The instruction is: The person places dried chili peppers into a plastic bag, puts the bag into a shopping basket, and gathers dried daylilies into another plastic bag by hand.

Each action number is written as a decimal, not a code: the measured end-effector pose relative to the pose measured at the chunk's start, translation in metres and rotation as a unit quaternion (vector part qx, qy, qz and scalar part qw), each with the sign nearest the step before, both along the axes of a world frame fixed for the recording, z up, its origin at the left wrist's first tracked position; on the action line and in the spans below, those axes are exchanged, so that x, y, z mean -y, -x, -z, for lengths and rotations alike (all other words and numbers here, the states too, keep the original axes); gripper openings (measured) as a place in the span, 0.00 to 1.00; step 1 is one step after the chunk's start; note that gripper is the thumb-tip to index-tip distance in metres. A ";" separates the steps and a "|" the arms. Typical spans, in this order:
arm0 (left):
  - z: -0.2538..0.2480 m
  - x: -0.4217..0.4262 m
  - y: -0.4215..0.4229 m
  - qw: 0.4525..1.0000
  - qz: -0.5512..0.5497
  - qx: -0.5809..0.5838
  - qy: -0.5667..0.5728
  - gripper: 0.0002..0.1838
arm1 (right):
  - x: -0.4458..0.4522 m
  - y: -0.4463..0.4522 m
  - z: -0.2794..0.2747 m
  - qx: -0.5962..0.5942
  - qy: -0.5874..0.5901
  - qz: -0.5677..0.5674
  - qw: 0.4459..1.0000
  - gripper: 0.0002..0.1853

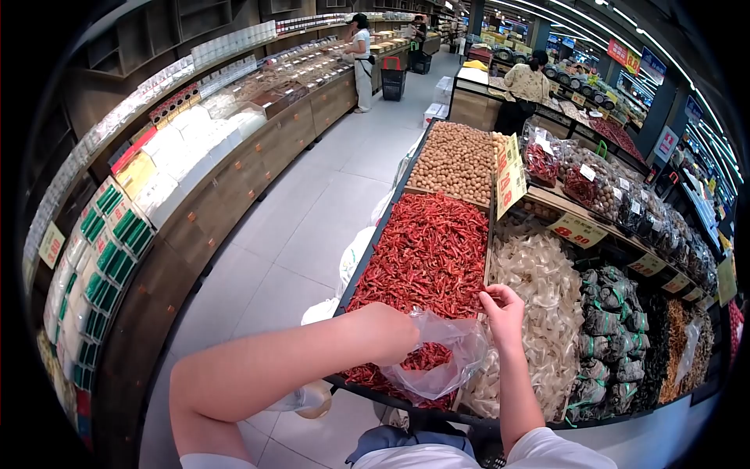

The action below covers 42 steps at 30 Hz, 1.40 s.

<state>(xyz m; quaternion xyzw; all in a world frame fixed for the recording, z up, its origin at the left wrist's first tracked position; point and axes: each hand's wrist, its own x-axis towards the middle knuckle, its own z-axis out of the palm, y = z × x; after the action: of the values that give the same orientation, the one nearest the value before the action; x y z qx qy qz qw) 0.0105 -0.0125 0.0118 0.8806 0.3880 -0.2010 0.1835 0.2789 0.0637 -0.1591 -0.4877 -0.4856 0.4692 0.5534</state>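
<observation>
Clear plastic bag [469, 352] low over the near end of the dried red chilies [430, 250], between both hands. Left hand [388, 332] apparently clenched on the bag's upper left edge, back of the hand toward the camera, fingers hidden, exact grip not readable. Right hand [506, 309] raised just beside the bag's right side, thumb and forefinger tips brought close together at the wooden divider [490, 250]; cannot tell if pinching a chili or nothing. Key relation: bag mouth below and left of the right fingertips, close by; body of the bag to the right of and slightly below the left grip. Nearer hand for the bag: left, in contact; right apparently apart from the film. Bag mouth facing roughly up toward the camera, red chilies visible through it, cannot tell whether inside or underneath. Long axis of the bag poorly defined, limp and crumpled; widest spread roughly left to right, sagging toward the body. Chilies thin and elongated, pointing every way, no shared axis; heap running away from the body, up to the walnuts [449, 156] at the far end. Across the divider, pale dried slices [531, 305] under the right wrist; farther right, dark bundles [613, 336] with green ties.
</observation>
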 end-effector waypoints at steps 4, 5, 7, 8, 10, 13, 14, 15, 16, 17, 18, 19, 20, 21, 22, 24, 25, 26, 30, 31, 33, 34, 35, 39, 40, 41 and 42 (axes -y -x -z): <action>0.001 0.000 0.000 1.000 -0.005 0.000 0.004 0.13 | 0.025 -0.002 -0.055 -0.012 -0.037 -0.004 0.999 0.06; 0.002 -0.001 0.000 1.000 -0.008 -0.003 0.004 0.14 | 0.033 -0.001 -0.069 -0.013 -0.037 -0.003 0.999 0.06; 0.004 -0.001 -0.001 1.000 -0.010 -0.005 0.004 0.14 | 0.050 0.001 -0.093 -0.012 -0.053 -0.035 0.998 0.06; 0.005 -0.002 0.000 1.000 -0.010 -0.007 0.006 0.14 | 0.057 0.002 -0.098 -0.006 -0.068 -0.063 0.996 0.06; 0.006 -0.002 -0.001 1.000 -0.009 -0.008 0.008 0.14 | 0.078 0.015 -0.113 0.010 -0.077 -0.114 0.990 0.06; 0.009 -0.003 0.000 1.000 -0.011 -0.008 0.005 0.15 | 0.092 0.026 -0.115 0.196 -0.158 -0.193 0.948 0.08; 0.010 -0.003 0.000 1.000 -0.010 -0.008 0.004 0.15 | 0.097 0.034 -0.121 0.239 -0.161 -0.199 0.937 0.10; 0.011 -0.003 0.000 1.000 -0.009 -0.008 0.003 0.15 | 0.096 0.037 -0.111 0.281 -0.212 -0.201 0.914 0.09; 0.011 -0.003 0.000 1.000 -0.009 -0.009 0.003 0.15 | 0.097 0.041 -0.111 0.311 -0.240 -0.194 0.899 0.09; 0.011 -0.003 0.000 1.000 -0.010 -0.008 0.003 0.15 | 0.099 0.043 -0.112 0.341 -0.268 -0.186 0.882 0.08; 0.010 -0.002 0.001 1.000 -0.011 -0.006 0.004 0.15 | 0.099 0.042 -0.110 0.340 -0.268 -0.186 0.882 0.08; 0.009 -0.002 0.001 1.000 -0.012 -0.007 0.004 0.15 | 0.098 0.040 -0.108 0.314 -0.270 -0.172 0.894 0.08; 0.006 -0.002 0.000 1.000 -0.012 -0.009 0.004 0.15 | 0.096 0.036 -0.105 0.288 -0.270 -0.159 0.905 0.07; 0.004 -0.001 -0.001 1.000 -0.011 -0.010 0.004 0.15 | 0.094 0.030 -0.103 0.288 -0.268 -0.160 0.905 0.07; 0.004 0.000 -0.001 1.000 -0.010 -0.009 0.006 0.15 | 0.090 0.024 -0.103 0.254 -0.256 -0.120 0.925 0.07; 0.003 -0.001 -0.002 1.000 0.003 -0.012 -0.002 0.15 | 0.077 0.016 -0.100 0.222 -0.242 -0.077 0.942 0.08; 0.003 0.000 -0.003 1.000 0.005 -0.011 -0.001 0.15 | 0.064 0.014 -0.094 0.146 -0.209 -0.048 0.966 0.06; 0.004 0.000 -0.003 1.000 -0.001 -0.011 -0.002 0.15 | 0.050 0.013 -0.090 0.069 -0.175 -0.017 0.982 0.04; 0.003 0.000 -0.003 1.000 0.000 -0.018 0.001 0.15 | -0.018 0.021 -0.059 0.168 -0.108 -0.063 0.978 0.07; 0.003 -0.001 -0.004 1.000 0.003 -0.019 0.001 0.15 | -0.033 0.026 -0.042 0.222 -0.126 -0.068 0.964 0.09; 0.003 -0.003 -0.006 0.999 -0.006 -0.033 0.021 0.16 | -0.057 0.039 -0.007 0.295 -0.115 -0.115 0.941 0.14; 0.004 -0.003 -0.006 0.999 -0.004 -0.035 0.021 0.16 | -0.061 0.048 -0.001 0.336 -0.109 -0.142 0.925 0.16; 0.007 -0.003 -0.005 0.999 -0.010 -0.030 0.024 0.16 | -0.074 0.055 0.023 0.362 -0.110 -0.191 0.906 0.19; 0.006 -0.003 -0.005 0.999 -0.014 -0.036 0.026 0.17 | -0.085 0.091 0.066 0.480 -0.133 -0.234 0.835 0.27; 0.008 -0.004 -0.005 0.999 -0.013 -0.039 0.026 0.17 | -0.087 0.099 0.074 0.506 -0.136 -0.240 0.817 0.30; 0.011 -0.005 -0.005 0.999 -0.006 -0.039 0.031 0.18 | -0.087 0.107 0.076 0.531 -0.108 -0.249 0.803 0.32; 0.012 -0.005 -0.004 0.999 0.001 -0.038 0.036 0.18 | -0.086 0.114 0.077 0.542 -0.094 -0.255 0.795 0.33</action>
<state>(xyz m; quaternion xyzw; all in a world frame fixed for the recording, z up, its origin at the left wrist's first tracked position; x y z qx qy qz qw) 0.0146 -0.0072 -0.0007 0.8653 0.3866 -0.2484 0.2001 0.1647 0.1495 -0.2362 -0.4666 -0.8545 0.2040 0.1025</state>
